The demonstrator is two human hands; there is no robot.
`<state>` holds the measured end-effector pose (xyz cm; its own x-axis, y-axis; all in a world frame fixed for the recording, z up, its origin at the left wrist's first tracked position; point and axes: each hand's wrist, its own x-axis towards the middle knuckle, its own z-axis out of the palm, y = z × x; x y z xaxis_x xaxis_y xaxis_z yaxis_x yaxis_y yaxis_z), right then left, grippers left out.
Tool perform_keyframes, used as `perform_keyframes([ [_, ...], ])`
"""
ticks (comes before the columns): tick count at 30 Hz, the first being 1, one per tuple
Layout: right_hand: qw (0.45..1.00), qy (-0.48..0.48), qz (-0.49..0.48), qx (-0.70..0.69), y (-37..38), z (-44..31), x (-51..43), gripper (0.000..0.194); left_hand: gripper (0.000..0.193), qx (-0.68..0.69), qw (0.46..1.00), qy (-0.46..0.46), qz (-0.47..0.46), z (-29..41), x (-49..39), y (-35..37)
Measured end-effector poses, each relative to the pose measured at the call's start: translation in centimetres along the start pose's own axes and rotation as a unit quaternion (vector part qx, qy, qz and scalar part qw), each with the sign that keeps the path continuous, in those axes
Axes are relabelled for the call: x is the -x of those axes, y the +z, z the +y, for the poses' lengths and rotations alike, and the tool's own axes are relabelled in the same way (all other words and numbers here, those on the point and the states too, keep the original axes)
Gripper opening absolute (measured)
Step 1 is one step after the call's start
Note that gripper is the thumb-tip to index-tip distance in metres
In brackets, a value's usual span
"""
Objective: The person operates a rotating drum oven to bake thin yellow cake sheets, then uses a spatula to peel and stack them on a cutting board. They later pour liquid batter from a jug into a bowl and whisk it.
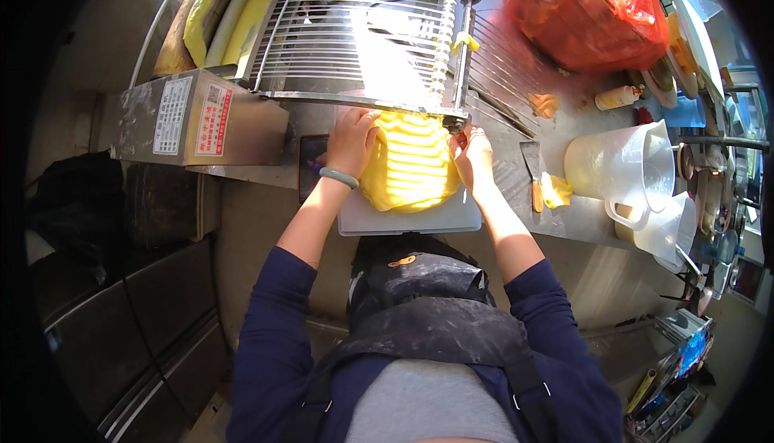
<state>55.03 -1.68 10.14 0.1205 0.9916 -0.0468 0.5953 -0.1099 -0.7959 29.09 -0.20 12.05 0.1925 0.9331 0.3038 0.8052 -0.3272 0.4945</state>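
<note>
A soft mass of yellow dough [414, 174] lies on a pale translucent board or lid [411, 223] at the table's front edge. Bands of sunlight and shadow cross it. My left hand [354, 140], with a grey-green bangle on its wrist, holds the dough's upper left edge. At the upper right edge my right hand [471, 154] has its fingers bent and pinched at the dough; the fingertips are partly hidden. Just beyond both hands is the metal frame of a dough machine [357, 102], with a row of thin rods and a threaded shaft [444, 38].
Left stand yellow-coated rollers [251, 26] and a labelled metal housing [236, 119]. A phone [309, 168] lies by my left wrist. Right are a scraper [533, 171], a yellow dough scrap [555, 190], plastic jugs [611, 159], a bottle [618, 98] and a filled red plastic bag [589, 14].
</note>
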Motion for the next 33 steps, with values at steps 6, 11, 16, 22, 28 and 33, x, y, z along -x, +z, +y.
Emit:
perform_keyframes([
  [6, 0.998, -0.040, 0.024, 0.043, -0.4, -0.6, 0.2, 0.014, 0.023, -0.050, 0.995, -0.040, -0.076, -1.1, -2.6, 2.0],
  [11, 0.986, -0.089, 0.081, 0.117, 0.0, -0.5, 0.3, 0.014, 0.030, -0.062, 0.988, -0.058, -0.128, -1.8, -2.9, 2.7],
  [16, 0.986, -0.087, 0.080, 0.115, 0.1, 0.9, 0.4, 0.020, 0.029, -0.026, 0.999, 0.011, -0.038, -2.2, -2.8, 3.5],
  [22, 0.937, -0.187, 0.168, 0.243, 0.6, 1.3, 0.3, 0.024, 0.026, -0.003, 0.999, 0.037, -0.029, -2.6, -3.4, 3.9],
  [28, 0.959, -0.209, -0.074, 0.175, 3.3, -1.1, -0.9, 0.031, 0.025, -0.024, 0.996, 0.047, -0.065, -2.7, -3.9, 2.7],
  [33, 0.913, -0.376, 0.051, 0.150, 6.6, -3.1, -3.9, 0.024, 0.028, -0.031, 0.996, 0.029, -0.077, -2.4, -3.7, 2.3],
])
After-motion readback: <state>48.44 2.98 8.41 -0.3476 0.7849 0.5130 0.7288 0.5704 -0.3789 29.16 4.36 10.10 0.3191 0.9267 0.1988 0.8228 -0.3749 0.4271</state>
